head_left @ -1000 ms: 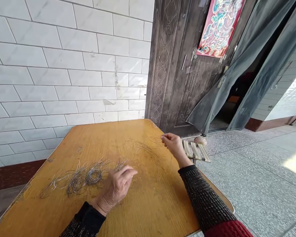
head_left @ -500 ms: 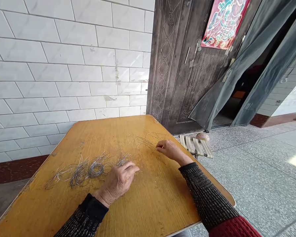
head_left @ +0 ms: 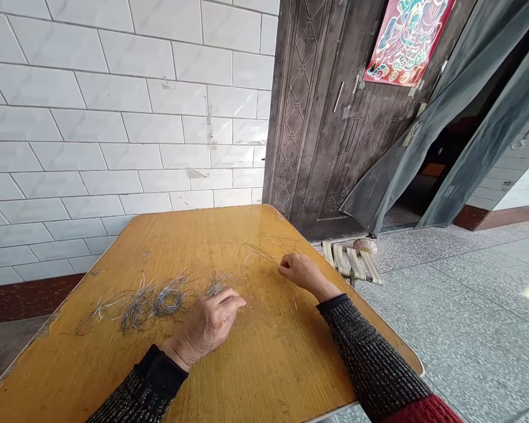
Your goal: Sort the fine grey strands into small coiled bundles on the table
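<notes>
Tangled coils of thin grey wire lie on the left part of a wooden table. A smaller bunch of wire ends shows just behind my left hand. That hand rests low over the tabletop, its thumb and fingers pressed together; whatever is between them is too small to make out. Farther right, my right hand is closed with curled fingers at loose, very fine wires, which run up to its fingertips. A short fine strand shows below that hand.
White wall tiles rise behind the table. To the right stand a dark carved door with a red poster and a grey hanging curtain. A low strap stool sits beyond the table's right edge.
My left hand has shifted very slightly left, and my right hand has dropped a little with its fingers curled in more. The view has tilted slightly; the wire coils look unchanged.
</notes>
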Available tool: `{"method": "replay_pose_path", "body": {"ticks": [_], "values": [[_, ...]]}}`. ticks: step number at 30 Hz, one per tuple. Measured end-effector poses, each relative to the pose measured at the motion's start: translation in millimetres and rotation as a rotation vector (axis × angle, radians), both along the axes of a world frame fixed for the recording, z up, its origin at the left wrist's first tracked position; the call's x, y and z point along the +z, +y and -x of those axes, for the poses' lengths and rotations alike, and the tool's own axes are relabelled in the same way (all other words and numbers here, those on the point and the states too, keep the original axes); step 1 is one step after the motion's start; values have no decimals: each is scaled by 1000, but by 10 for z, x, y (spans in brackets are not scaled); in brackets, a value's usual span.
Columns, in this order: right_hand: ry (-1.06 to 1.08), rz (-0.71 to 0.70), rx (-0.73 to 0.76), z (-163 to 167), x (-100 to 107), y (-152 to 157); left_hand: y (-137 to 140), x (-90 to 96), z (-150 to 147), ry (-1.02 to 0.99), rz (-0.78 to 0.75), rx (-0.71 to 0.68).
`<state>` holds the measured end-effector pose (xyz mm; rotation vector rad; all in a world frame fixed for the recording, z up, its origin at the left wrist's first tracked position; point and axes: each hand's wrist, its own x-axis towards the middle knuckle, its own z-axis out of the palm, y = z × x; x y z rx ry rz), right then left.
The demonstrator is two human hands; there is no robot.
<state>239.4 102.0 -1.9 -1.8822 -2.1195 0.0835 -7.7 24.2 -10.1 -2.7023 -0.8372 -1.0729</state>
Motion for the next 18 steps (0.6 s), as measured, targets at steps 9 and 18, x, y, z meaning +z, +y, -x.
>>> {"method": "replay_pose_path", "body": {"ticks": [9,18], "values": [[230,-129,-4,-22,-14,4,2,-14,3,-20,74,-15],[617,-104,163,15,159,-100,31,59,-13,-267,25,124]]}}
